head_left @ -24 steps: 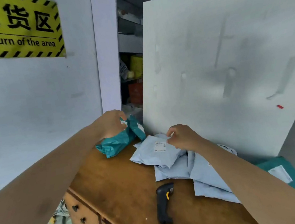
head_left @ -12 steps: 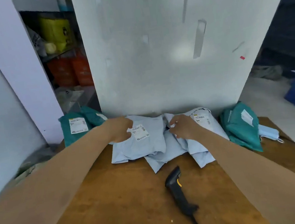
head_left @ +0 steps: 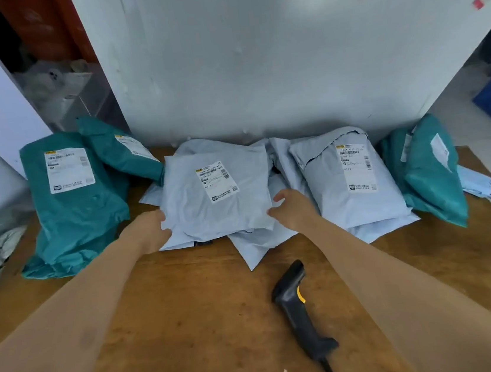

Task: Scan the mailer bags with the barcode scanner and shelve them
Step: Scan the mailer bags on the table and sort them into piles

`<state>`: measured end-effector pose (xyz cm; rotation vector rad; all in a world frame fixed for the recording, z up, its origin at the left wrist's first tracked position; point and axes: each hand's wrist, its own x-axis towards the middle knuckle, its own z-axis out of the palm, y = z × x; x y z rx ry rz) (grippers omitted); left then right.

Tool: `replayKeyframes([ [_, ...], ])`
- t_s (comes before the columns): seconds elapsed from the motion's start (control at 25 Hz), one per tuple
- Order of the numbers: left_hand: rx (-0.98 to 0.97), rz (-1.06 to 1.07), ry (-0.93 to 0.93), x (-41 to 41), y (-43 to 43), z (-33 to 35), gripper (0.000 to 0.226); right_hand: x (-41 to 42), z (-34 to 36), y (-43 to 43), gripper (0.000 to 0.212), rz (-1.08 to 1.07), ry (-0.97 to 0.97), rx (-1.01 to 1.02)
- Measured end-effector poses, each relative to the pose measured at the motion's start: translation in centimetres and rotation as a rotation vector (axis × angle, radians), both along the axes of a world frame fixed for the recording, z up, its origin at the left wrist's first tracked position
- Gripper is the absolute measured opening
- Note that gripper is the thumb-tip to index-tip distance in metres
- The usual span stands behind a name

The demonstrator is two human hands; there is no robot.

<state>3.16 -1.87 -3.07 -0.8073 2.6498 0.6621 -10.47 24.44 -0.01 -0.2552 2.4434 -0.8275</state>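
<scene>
l hand point(head_left: 148, 231) grips the 9 o'clock edge of the centre grey mailer point(head_left: 218, 201), fingers curled in at the edge; can't tell if the thumb clamps on top. r hand point(head_left: 293, 207) is at its 3 o'clock edge, fingers loosely spread, thumb tip just touching the bag, nothing pinched. one hand per side reads as squaring the soft bag flat so its label point(head_left: 217, 181) faces up w/o creases, prob to get a clean barcode read.

that mailer sits on top of other grey mailers point(head_left: 258, 246) that poke out at 6 o'clock. second grey mailer point(head_left: 352, 185) is just beside at 3 o'clock, label up too, so likely queued next.

barcode scanner point(head_left: 299, 306) lies untouched on the wooden table point(head_left: 177, 318) at 5 o'clock from the hands, near the r forearm, an easy grab for that hand. scan not yet begun imo.

teal mailers point(head_left: 73, 207) lean at 9–10 o'clock, another teal mailer point(head_left: 431, 175) at 3 o'clock. everything backs onto the white panel point(head_left: 253, 61) at 12 o'clock, which props the pile. shelving w/ boxes is partly visible at 11 o'clock.
</scene>
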Motion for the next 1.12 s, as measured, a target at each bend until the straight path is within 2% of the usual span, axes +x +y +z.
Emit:
replayKeyframes([
  [0.16, 0.185, 0.147, 0.085, -3.2, -0.6, -3.6, 0.047, -1.8, -2.4, -2.1, 0.059, -0.32, -0.194, -0.142],
  [0.2, 0.24, 0.202, 0.109, -3.8, -0.7, -4.4, 0.051, -2.0, -2.9, -2.8, 0.057, -0.38, -0.253, -0.172],
  [0.28, 0.376, 0.359, 0.184, -4.5, -0.8, -5.3, 0.052, -2.0, -4.0, -3.7, 0.037, -0.503, -0.364, -0.233],
  [0.36, 0.492, 0.523, 0.214, -4.5, -0.7, -5.9, 0.044, -1.2, -4.6, -4.2, 0.008, -0.526, -0.345, -0.201],
  [0.44, 0.569, 0.592, 0.185, -4.1, -0.8, -5.6, 0.027, -0.2, -4.8, -4.4, 0.008, -0.521, -0.322, -0.266],
  [0.56, 0.58, 0.51, 0.072, -2.5, -1.1, -5.4, 0.037, 2.2, -3.6, -3.7, 0.028, -0.506, -0.42, -0.405],
  [0.68, 0.569, 0.411, 0.145, 0.3, 0.0, -5.1, 0.015, 5.8, -2.3, -1.9, 0.035, -0.44, -0.553, -0.399],
  [0.8, 0.382, 0.3, 0.132, 3.9, 0.9, -5.4, 0.047, 9.1, -2.0, 0.8, 0.025, -0.331, -0.71, -0.358],
  [0.88, 0.293, 0.36, 0.078, 6.0, 0.3, -6.1, 0.063, 11.0, -2.0, 2.3, 0.017, -0.269, -0.543, -0.195],
  [1.0, 0.255, 0.406, 0.045, 8.0, -0.4, -6.6, 0.078, 12.4, -3.4, 4.9, 0.021, -0.403, 0.035, 0.001],
  [1.04, 0.315, 0.468, 0.052, 8.3, -0.2, -6.5, 0.082, 12.8, -3.8, 5.7, 0.025, -0.419, 0.139, 0.049],
  [1.12, 0.51, 0.637, 0.086, 8.7, 0.5, -6.3, 0.081, 13.4, -4.8, 6.7, 0.043, -0.42, 0.064, 0.103],
])
